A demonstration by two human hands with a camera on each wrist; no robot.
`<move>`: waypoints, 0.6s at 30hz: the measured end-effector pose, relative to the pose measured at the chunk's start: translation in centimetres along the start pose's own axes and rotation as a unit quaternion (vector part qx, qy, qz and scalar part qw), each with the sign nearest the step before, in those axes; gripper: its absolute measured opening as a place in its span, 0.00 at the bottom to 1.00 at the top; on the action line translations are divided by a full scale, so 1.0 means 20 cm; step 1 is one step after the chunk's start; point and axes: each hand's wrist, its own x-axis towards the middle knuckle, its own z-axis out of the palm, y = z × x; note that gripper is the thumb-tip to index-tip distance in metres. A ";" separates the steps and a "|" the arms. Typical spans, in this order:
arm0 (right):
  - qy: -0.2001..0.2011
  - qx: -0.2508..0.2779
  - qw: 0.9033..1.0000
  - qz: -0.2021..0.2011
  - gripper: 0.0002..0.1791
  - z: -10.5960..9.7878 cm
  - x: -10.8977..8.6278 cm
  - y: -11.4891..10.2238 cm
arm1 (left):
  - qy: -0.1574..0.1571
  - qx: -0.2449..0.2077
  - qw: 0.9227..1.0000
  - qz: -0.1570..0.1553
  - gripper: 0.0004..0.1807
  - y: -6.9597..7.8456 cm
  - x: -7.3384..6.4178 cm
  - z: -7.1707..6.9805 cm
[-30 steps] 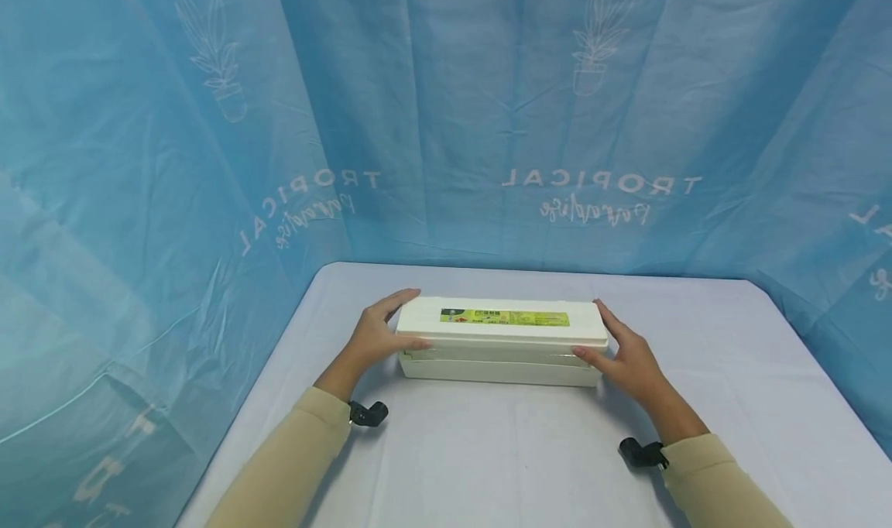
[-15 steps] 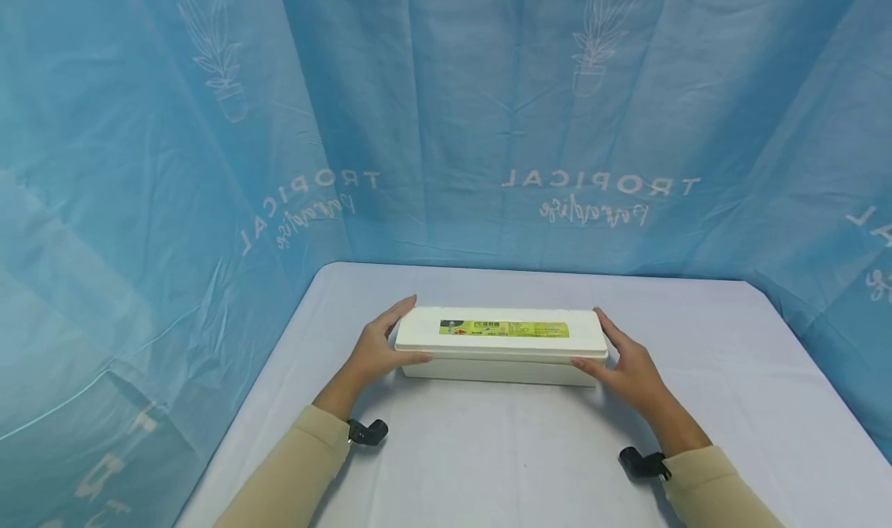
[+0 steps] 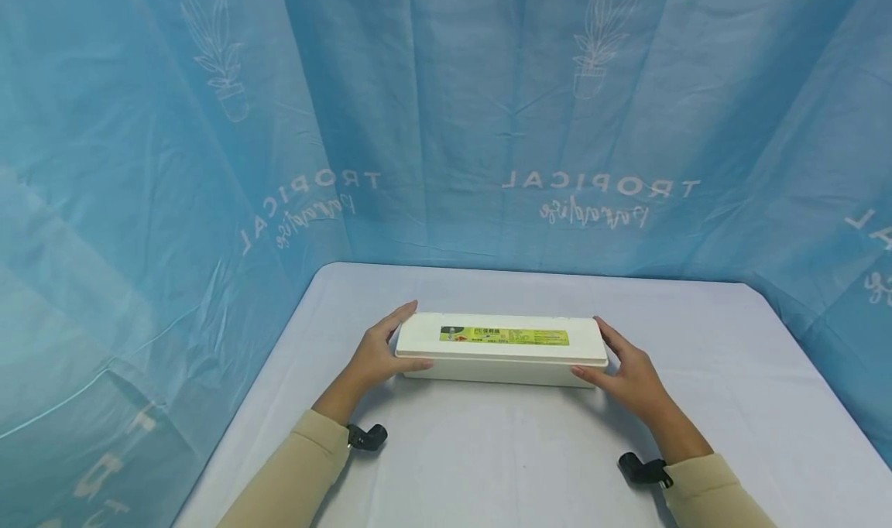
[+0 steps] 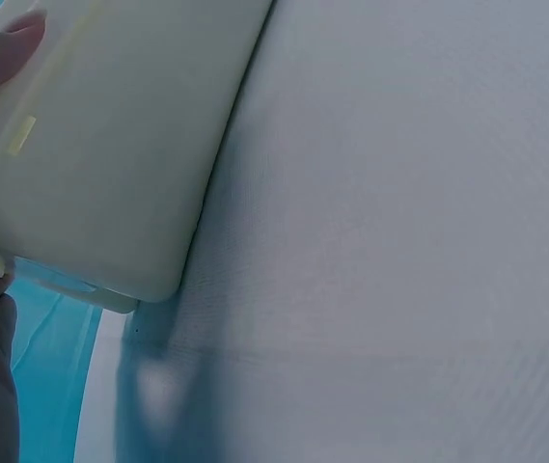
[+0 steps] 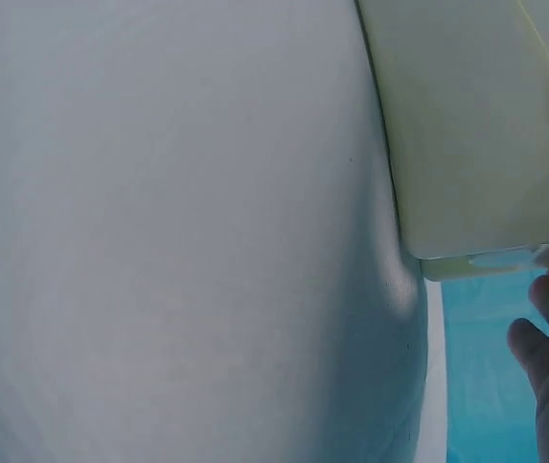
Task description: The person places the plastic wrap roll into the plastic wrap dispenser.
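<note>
A long white cling film dispenser box (image 3: 495, 372) sits on the table in the head view, its lid (image 3: 425, 341) down over the base and a yellow-green label (image 3: 505, 336) on top. My left hand (image 3: 372, 355) grips the lid's left end, thumb on the front edge and fingers round the back corner. At the right end my right hand (image 3: 630, 373) grips the lid in the same way. The left wrist view shows the front wall (image 4: 129, 164) and a thumb at its upper left. In the right wrist view, fingers (image 5: 544, 309) reach round the box's end.
A white cloth covers the table (image 3: 488, 458). Blue printed curtains (image 3: 453, 125) hang behind it and at both sides. Black wrist cameras (image 3: 367, 437) are strapped at both sleeves.
The lid has come down onto the base, with both hands lowering slightly along with it. The gap seen between lid and base a second ago has closed.
</note>
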 end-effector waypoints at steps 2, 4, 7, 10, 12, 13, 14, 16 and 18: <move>0.003 -0.001 1.000 0.001 0.59 0.00 0.00 0.00 | 0.000 0.000 1.000 0.001 0.65 0.00 0.00 0.00; 0.007 -0.004 1.000 0.002 0.59 0.00 0.00 0.00 | -0.001 0.000 1.000 0.000 0.66 0.01 0.00 0.00; 0.009 -0.011 1.000 0.008 0.60 0.00 -0.01 0.00 | -0.003 0.001 1.000 -0.001 0.66 0.01 0.00 0.00; 0.007 -0.012 1.000 0.019 0.60 0.00 -0.01 0.00 | -0.005 0.005 1.000 -0.002 0.66 0.01 0.00 0.00; 0.004 -0.011 1.000 0.024 0.61 0.00 -0.01 0.00 | -0.005 0.010 1.000 -0.004 0.66 0.01 0.00 0.00; 0.004 -0.011 1.000 0.024 0.61 0.00 -0.01 0.00 | -0.005 0.015 1.000 -0.004 0.66 0.01 0.00 0.00; 0.002 -0.010 1.000 0.026 0.61 0.00 -0.01 0.00 | -0.005 0.018 1.000 -0.005 0.66 0.01 0.00 0.00; -0.001 -0.012 1.000 0.029 0.61 0.00 -0.01 0.01 | -0.006 0.027 1.000 -0.006 0.67 0.00 0.00 0.01; -0.005 -0.012 0.999 0.032 0.61 0.01 -0.02 0.01 | -0.008 0.033 0.999 -0.003 0.67 0.00 0.00 0.01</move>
